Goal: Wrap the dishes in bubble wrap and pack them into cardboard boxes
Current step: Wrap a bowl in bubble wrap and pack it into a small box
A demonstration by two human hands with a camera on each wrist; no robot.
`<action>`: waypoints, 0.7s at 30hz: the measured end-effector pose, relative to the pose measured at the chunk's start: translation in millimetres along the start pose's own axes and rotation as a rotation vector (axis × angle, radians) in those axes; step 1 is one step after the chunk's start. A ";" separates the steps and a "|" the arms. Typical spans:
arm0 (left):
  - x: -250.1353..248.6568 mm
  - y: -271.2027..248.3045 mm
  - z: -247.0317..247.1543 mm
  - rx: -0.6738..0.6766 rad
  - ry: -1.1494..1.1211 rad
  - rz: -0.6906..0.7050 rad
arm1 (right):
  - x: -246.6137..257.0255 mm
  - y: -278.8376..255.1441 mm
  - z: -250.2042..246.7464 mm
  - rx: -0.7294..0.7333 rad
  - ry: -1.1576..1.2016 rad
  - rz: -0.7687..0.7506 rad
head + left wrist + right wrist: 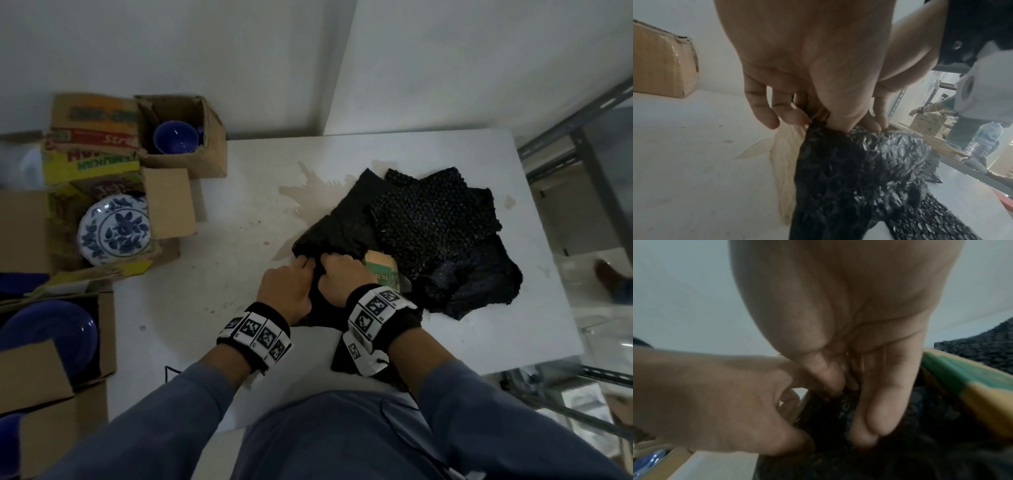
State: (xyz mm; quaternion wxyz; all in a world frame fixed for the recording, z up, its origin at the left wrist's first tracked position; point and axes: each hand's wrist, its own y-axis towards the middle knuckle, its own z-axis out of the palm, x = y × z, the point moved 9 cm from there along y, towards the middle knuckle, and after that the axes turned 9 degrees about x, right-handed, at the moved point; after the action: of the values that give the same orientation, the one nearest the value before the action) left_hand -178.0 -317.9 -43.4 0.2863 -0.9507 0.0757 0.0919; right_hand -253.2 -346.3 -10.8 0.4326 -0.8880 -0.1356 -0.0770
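- Both hands are working at the near middle of the white tabletop [212,260], side by side and touching.
- Left hand [286,289]: the grip is clenching a bunched fold of black bubble wrap [337,219]; the left wrist view shows its fingertips [795,117] pinching the gathered edge.
- Right hand [339,275]: the grip is also grasping the same sheet, fingers [879,410] curling down into the dark plastic.
- Step in hand, by my reading: the wrap is being gathered and closed around something. What is inside is hidden, so I cannot tell whether a dish is there.
- A small green and yellow box [382,270] is lying just right of the right hand, partly under the wrap.
- More loose wrap sheets [435,219] are lying further right.
- Unwrapped dishes are waiting at left: a blue floral plate [114,229] in an open cardboard box [169,202], a blue bowl [174,137] in the box behind it, and a large blue plate [48,329] nearer.
- Next move probably calls for tucking the bunched end tight so the bundle is not unrolling, then carrying it to a box.
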 end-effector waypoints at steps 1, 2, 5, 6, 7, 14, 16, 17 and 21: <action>-2.3 -1.4 -3.3 -0.017 0.005 0.015 | -1.1 -0.1 1.2 0.014 0.022 -0.011; -4.6 -3.7 -7.3 -0.032 0.005 0.032 | -4.3 -0.9 0.0 0.011 0.044 -0.012; -4.4 -5.9 -14.0 -0.095 -0.015 0.053 | -25.4 -8.0 -15.6 -0.098 0.076 0.090; -2.3 -4.0 -12.9 -0.075 -0.025 0.035 | -32.5 -8.7 -16.1 -0.089 0.092 0.130; -0.9 -2.8 -12.7 -0.052 -0.028 0.012 | -37.3 -7.8 -11.7 -0.036 0.152 0.152; 2.1 -0.2 -13.4 0.049 0.104 -0.184 | -34.1 8.7 12.9 0.180 0.377 0.185; 5.4 -1.7 -10.8 0.059 0.111 -0.211 | -34.3 10.1 10.2 0.172 0.385 0.189; 7.1 -2.4 -8.4 0.063 0.107 -0.215 | -35.0 9.7 7.9 0.162 0.390 0.193; 14.7 0.4 0.3 0.137 0.041 -0.222 | -32.7 12.8 14.7 0.158 0.394 0.181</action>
State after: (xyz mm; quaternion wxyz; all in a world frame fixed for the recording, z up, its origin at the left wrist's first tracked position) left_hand -163.8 -319.3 -47.1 0.3573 -0.9332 -0.0179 0.0346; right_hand -280.1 -347.9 -37.8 0.5239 -0.8278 0.0261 -0.1990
